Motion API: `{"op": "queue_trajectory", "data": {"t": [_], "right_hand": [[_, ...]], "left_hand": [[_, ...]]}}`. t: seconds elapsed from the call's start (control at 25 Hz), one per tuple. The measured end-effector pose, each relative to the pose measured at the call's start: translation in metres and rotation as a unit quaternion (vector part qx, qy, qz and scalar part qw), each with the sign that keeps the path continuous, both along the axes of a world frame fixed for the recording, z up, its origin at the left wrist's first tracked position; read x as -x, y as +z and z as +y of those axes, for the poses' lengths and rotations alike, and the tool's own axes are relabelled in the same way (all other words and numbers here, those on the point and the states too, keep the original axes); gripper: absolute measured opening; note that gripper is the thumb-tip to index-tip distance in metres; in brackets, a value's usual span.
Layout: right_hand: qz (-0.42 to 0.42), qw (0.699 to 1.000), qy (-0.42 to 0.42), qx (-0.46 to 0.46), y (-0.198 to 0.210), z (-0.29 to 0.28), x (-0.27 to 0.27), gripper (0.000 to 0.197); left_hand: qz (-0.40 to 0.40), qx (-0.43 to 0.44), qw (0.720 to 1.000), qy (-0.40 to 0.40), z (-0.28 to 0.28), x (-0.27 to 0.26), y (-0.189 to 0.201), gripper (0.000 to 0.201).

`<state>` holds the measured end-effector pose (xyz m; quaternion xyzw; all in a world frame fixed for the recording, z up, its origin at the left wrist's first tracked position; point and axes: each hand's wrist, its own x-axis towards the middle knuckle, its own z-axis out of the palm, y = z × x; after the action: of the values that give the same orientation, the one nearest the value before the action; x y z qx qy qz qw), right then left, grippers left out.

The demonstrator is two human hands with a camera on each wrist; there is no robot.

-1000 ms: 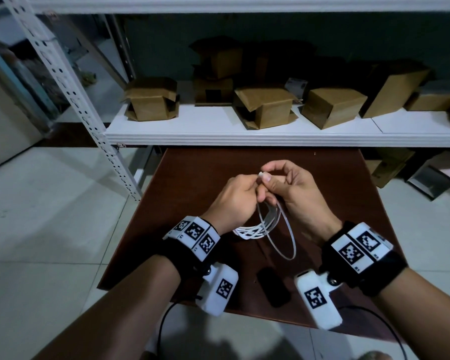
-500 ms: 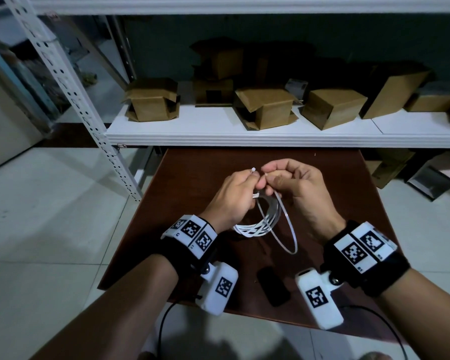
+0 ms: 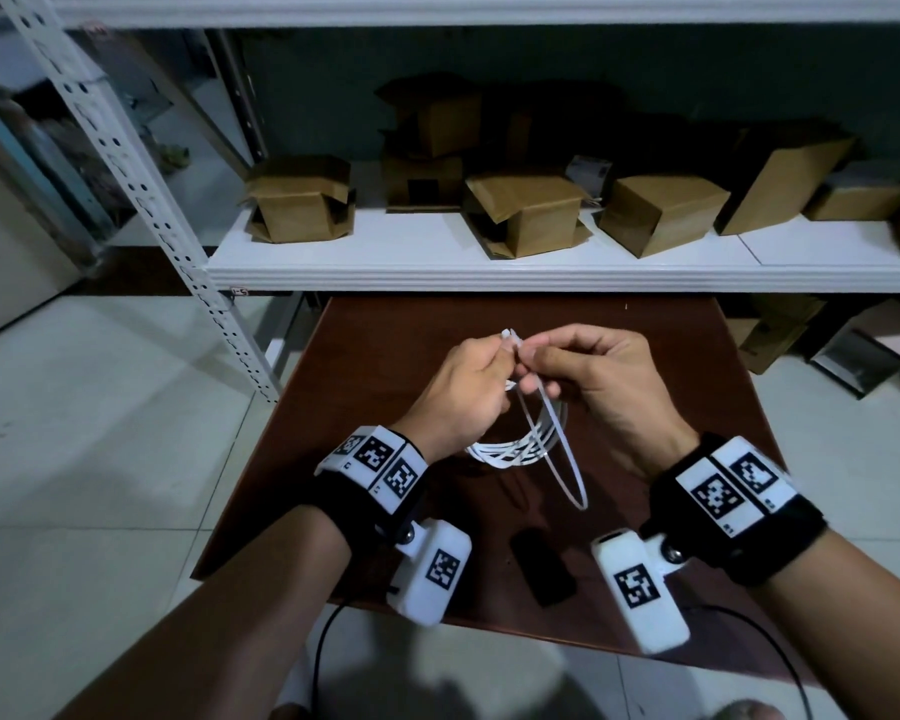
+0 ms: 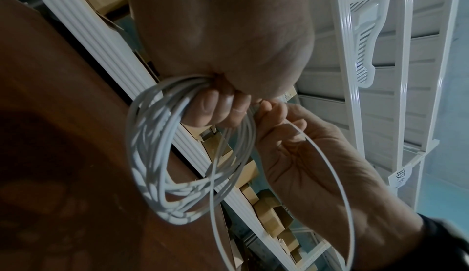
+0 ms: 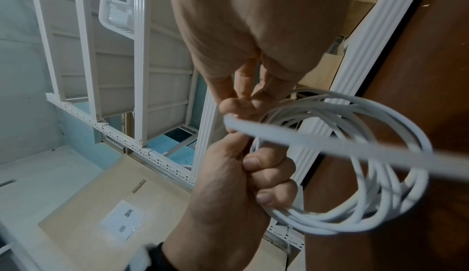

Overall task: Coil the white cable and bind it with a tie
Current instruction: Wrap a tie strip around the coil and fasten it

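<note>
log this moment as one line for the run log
left hand: grips coiled white cable | right hand: pinches tie | tie: loose loop, not cinched

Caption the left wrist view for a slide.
Left hand grips the coiled cable; right hand pinches the tie.

The white cable [image 3: 515, 452] is wound into a loose round coil of several thin turns that do not lie neatly together but cross and fan apart at the lower side. The coil hangs upright above the middle of the brown tabletop [image 3: 385, 356], gathered at its top inside the curled fingers [image 4: 215, 111] of the left hand [image 3: 458, 392]. The tie [image 3: 562, 470] is a thin, flat white strip bent into one long open loop, larger than the coil and hanging lower, toward the near right. Its upper ends meet at the coil's top, where the right hand [image 3: 593, 381] pinches the strip
</note>
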<state>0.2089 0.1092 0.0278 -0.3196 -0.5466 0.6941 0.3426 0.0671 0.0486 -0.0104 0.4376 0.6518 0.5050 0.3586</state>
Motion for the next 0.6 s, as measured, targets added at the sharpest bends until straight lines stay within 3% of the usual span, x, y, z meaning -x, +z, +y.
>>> {"op": "queue_trajectory", "data": {"t": [0.6], "right_hand": [[-0.008,1.0,0.003,0.018,-0.0007,-0.0012,0.0011,0.015]], "left_hand": [[0.043,0.018,0.999,-0.006,0.001,0.0063,-0.0076,0.041]]}}
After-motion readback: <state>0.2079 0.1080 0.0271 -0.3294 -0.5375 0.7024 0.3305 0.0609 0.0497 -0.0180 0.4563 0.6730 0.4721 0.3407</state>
